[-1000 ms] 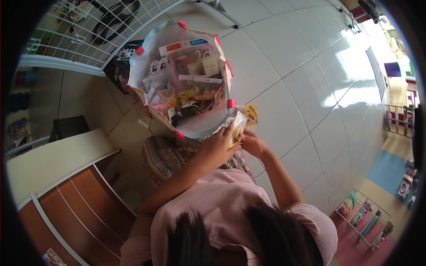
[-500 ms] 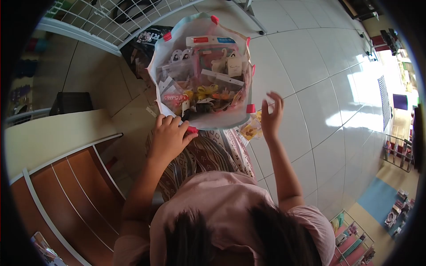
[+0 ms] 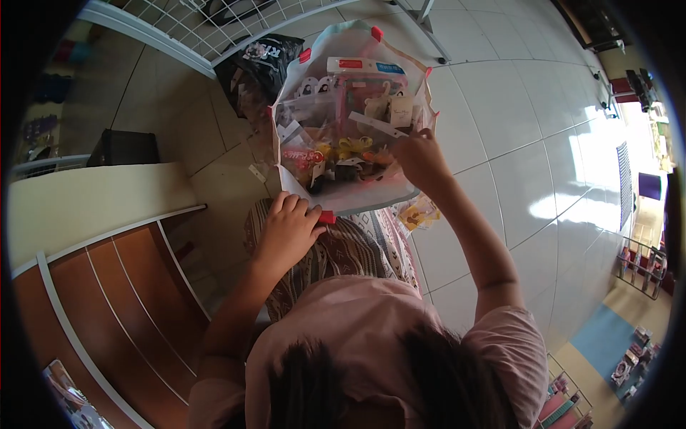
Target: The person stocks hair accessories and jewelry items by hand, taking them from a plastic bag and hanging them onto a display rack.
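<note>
A wide-mouthed bag (image 3: 321,41) with red tabs on its rim stands between the knees, filled with small packaged items. My left hand (image 3: 287,227) grips the near left part of the rim, beside a red tab. Inside the right side of the opening is my right hand (image 3: 420,159), its fingers closed at the edge of a clear packet (image 3: 377,124); exactly what they pinch is partly hidden. Yellow pieces (image 3: 355,146), a cream card (image 3: 401,111) and a packet with a red and blue header (image 3: 366,66) lie in the bag.
A black plastic bag (image 3: 268,61) sits behind the bag's left side, near a white wire rack (image 3: 207,32). Yellow packets (image 3: 417,213) are by the right knee. A brown-panelled shelf unit (image 3: 128,286) stands at the left, a dark box (image 3: 123,148) beyond it.
My right hand has moved left from beside the bag into its opening, and its fingers have closed. My left hand still holds the rim. The view has shifted slightly.
</note>
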Tool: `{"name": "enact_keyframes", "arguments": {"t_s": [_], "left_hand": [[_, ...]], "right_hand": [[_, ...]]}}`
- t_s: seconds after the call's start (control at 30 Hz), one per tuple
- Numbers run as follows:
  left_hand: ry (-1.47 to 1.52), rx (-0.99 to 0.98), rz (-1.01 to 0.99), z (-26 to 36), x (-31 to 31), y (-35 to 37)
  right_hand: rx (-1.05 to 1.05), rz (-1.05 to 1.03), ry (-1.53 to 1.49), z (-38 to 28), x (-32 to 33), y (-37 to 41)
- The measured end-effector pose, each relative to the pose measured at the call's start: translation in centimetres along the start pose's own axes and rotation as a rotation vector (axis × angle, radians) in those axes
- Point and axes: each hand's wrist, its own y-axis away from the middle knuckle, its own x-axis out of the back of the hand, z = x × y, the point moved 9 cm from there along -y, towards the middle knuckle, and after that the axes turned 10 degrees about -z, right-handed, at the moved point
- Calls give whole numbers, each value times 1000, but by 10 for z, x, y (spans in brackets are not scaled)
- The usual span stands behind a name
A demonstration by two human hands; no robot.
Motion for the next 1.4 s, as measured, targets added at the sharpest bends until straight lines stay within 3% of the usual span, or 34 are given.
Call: {"name": "enact_keyframes", "arguments": {"t_s": [0.1, 0.13, 0.2, 0.27, 0.33, 0.4, 0.47, 0.57, 0.63, 0.73, 0.77, 0.87, 0.93, 1.0, 1.07, 1.13, 1.23, 1.27, 1.33, 1.4], "left_hand": [[-1, -12, -40, 3, 3, -7], [9, -13, -41, 3, 4, -11], [28, 3, -58, 2, 2, -22], [41, 40, -99, 0, -2, -36], [31, 45, 29, 2, 10, -51], [-13, 91, 89, -1, 12, -67], [-95, 175, 77, -13, 1, -85], [-249, 439, -102, -46, -47, -110], [-172, 384, -137, -49, -63, -115], [-128, 365, -153, -50, -69, -120], [-123, 368, -153, -50, -70, -121], [-184, 354, 14, -48, -54, -120], [-144, 320, 21, -45, -46, -116], [-102, 272, 28, -38, -32, -110], [-67, 223, 46, -30, -15, -104], [-21, 62, 102, -19, -12, -94], [31, -56, 87, -12, -9, -75], [47, -73, 64, -12, -10, -67], [122, -149, 208, -11, 2, -45], [229, -191, 267, -16, 10, -26]], "right_hand": [[-109, 213, -706, 28, 62, 45], [-30, 337, -823, 45, 63, 58], [-93, 590, -1577, 106, 22, 91], [-483, 862, -1786, 144, -27, 135], [-856, 939, -1872, 172, -135, 171], [-995, 653, -1931, 173, -247, 183], [-1061, 473, -2000, 134, -306, 185], [-1203, 309, -1831, 98, -345, 189], [-1247, 174, -1718, 87, -357, 187], [-1309, 161, -614, 118, -346, 185], [-1266, 256, -784, 122, -330, 179], [-1053, 606, -1230, 130, -210, 149], [-614, 1011, -928, 101, -58, 121], [-221, 980, -450, 50, 48, 90], [96, 547, -372, -6, 78, 38], [206, 105, -188, -35, 29, -4], [-63, -376, 438, -14, -50, -28], [-25, -390, 475, -9, -62, -35], [56, -417, 544, -1, -77, -45], [95, -278, 409, -17, -25, -38]]}}
